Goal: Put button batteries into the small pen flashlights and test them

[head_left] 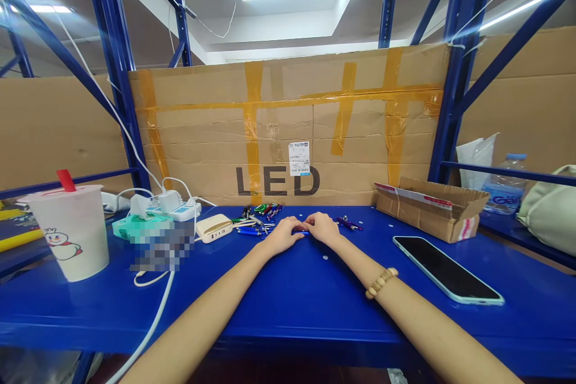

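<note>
My left hand (284, 236) and my right hand (323, 228) meet over the blue shelf top, fingers pinched toward each other. Between them shows a small blue piece (306, 233), mostly covered by the fingers; its kind cannot be made out. Just left of my left hand lies a loose pile of small shiny coloured items (254, 229) in blue, green, red and dark tones. To the right of my right hand is a smaller group of purple and dark items (348, 224). A beaded bracelet (381, 283) circles my right wrist.
A phone (447, 270) and an open cardboard box (429, 210) stand right. On the left are a paper cup (72, 234), a cream power bank (214, 228), a green packet (139, 227) and white cables (157, 318). A cardboard sheet (207, 138) closes the back.
</note>
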A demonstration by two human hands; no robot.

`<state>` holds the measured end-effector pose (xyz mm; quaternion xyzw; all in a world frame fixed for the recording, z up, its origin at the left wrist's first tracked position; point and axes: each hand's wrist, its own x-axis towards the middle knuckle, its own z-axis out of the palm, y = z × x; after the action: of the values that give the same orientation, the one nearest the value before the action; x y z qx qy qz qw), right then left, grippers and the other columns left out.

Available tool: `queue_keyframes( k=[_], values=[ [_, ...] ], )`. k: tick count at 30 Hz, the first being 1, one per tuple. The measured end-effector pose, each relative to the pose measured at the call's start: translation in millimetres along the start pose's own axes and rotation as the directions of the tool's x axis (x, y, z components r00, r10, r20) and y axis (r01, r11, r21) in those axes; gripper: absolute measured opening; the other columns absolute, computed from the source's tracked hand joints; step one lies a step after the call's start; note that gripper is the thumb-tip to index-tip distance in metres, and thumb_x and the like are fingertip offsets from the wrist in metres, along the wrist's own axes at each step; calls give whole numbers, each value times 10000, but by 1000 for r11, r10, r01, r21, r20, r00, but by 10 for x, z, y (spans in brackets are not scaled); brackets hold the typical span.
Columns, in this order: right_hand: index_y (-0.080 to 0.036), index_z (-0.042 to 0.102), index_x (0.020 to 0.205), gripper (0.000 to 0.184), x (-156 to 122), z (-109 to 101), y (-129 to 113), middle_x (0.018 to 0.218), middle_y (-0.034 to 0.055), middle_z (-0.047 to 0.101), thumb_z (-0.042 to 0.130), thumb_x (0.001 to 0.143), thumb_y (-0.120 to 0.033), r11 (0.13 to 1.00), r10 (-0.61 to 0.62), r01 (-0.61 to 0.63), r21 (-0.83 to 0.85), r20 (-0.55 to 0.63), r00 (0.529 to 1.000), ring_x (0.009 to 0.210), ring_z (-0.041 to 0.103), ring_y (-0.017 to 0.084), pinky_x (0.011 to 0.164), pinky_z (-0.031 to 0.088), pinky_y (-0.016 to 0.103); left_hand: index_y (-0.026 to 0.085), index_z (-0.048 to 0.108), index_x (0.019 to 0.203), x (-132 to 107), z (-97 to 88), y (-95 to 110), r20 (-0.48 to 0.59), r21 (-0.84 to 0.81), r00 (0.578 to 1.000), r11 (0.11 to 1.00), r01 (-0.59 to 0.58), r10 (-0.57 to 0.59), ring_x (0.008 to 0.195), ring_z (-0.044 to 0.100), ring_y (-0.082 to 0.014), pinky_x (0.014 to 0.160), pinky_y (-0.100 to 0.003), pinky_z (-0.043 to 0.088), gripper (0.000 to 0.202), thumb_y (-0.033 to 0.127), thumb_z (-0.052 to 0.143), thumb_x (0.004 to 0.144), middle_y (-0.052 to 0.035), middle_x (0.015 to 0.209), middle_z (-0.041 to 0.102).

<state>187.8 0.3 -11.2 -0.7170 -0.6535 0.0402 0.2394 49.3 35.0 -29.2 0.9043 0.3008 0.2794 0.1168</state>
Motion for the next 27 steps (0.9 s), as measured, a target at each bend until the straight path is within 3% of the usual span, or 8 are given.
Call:
queue_keyframes(
  k=[5, 8, 12, 15, 18, 23, 25, 27],
  values=[
    [-242, 681, 878, 213, -6, -16, -9, 986, 52, 633, 488, 792, -216, 999, -17, 14, -50, -51, 999, 888, 588, 180, 652, 411, 248, 162, 681, 835, -3, 26, 92, -32, -168, 999, 986, -5, -1, 839, 586, -148, 780, -248, 448, 174, 139, 613, 676, -49, 892, 656],
    [-227, 662, 932, 281, -1, -45, -11, 1027, 76, 586, 398, 863, -294, 995, -78, 70, -67, -132, 988, 944, 546, 182, 693, 408, 266, 157, 675, 799, 13, 0, 144, -183, -251, 979, 967, 41, -89, 772, 589, -141, 720, -243, 460, 146, 185, 605, 675, -49, 845, 656],
    [-278, 649, 956, 282, 10, -53, 13, 1111, 51, 532, 410, 858, -393, 938, -346, 345, -28, -7, 938, 1070, 447, 208, 849, 355, 371, 153, 634, 742, 47, -100, 133, -478, -372, 816, 916, 148, -326, 736, 569, -133, 716, -252, 443, 148, 209, 496, 732, -39, 784, 639],
    [-299, 627, 972, 302, 3, -22, 23, 1120, 48, 509, 510, 774, -495, 902, -432, 428, 57, 153, 889, 1088, 422, 230, 896, 311, 449, 165, 584, 754, 46, -166, 63, -539, -499, 659, 829, 252, -525, 732, 554, -140, 709, -268, 433, 154, 234, 447, 748, -28, 788, 614],
    [-256, 595, 992, 271, 0, -8, 23, 1069, 65, 520, 516, 794, -422, 931, -363, 364, 30, 196, 911, 1048, 446, 218, 875, 341, 417, 178, 536, 723, 24, -197, -16, -547, -526, 564, 778, 343, -618, 753, 543, -155, 715, -283, 422, 143, 269, 429, 752, -23, 776, 590],
    [-231, 561, 1014, 212, 12, -70, 66, 1079, 74, 518, 434, 863, -310, 965, -184, 210, -156, 169, 968, 1039, 448, 202, 805, 382, 324, 196, 496, 745, -15, -243, -106, -590, -421, 490, 762, 492, -642, 848, 535, -170, 746, -290, 410, 75, 226, 428, 744, -34, 859, 575],
    [-245, 545, 1038, 216, 8, -95, 90, 1113, 72, 508, 400, 880, -275, 962, -102, 133, -238, 139, 985, 1064, 436, 197, 779, 388, 298, 198, 492, 783, -38, -270, -131, -608, -330, 481, 752, 570, -631, 896, 528, -177, 756, -294, 406, 79, 195, 424, 742, -47, 903, 565],
    [-234, 538, 1057, 245, 0, -107, 105, 1142, 91, 495, 371, 882, -192, 951, -20, 48, -305, 94, 995, 1077, 434, 203, 760, 387, 291, 198, 498, 825, -70, -293, -148, -616, -166, 523, 746, 644, -589, 951, 509, -195, 787, -316, 393, 119, 168, 419, 741, -61, 952, 555]
  ],
)
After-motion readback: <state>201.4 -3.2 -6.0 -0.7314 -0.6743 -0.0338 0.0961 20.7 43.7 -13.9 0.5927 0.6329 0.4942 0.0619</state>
